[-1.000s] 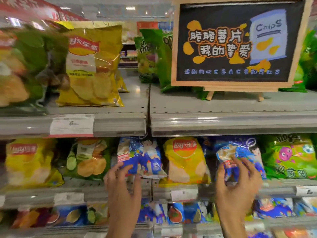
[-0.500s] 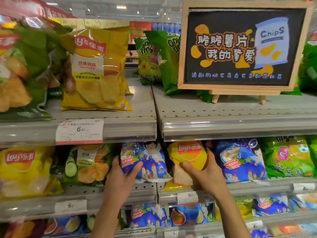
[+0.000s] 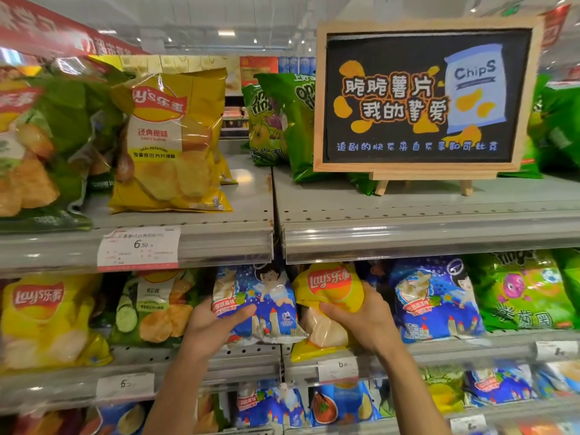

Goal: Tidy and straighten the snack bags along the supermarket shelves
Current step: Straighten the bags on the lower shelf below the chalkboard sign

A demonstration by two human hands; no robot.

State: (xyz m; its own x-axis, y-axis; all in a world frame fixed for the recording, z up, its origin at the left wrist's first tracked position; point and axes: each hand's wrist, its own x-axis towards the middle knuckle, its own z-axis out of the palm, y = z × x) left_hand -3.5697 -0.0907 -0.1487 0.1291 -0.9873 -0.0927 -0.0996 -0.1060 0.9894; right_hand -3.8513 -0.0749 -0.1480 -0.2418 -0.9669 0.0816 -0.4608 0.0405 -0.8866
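Tidying looks barely begun: on the middle shelf (image 3: 194, 356) the left hand (image 3: 213, 324) grips a blue bag (image 3: 266, 306), the right hand (image 3: 361, 321) a crumpled yellow bag (image 3: 329, 287); neighbouring bags seemingly lean unstraightened.

Grey metal shelves (image 3: 408, 211), chalkboard sign (image 3: 423, 98) – ceiling lights (image 3: 226, 33) overhead

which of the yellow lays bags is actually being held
The small yellow Lay's bag on the middle shelf, right of the divider, gripped by the right hand. The other yellow bags sit untouched.
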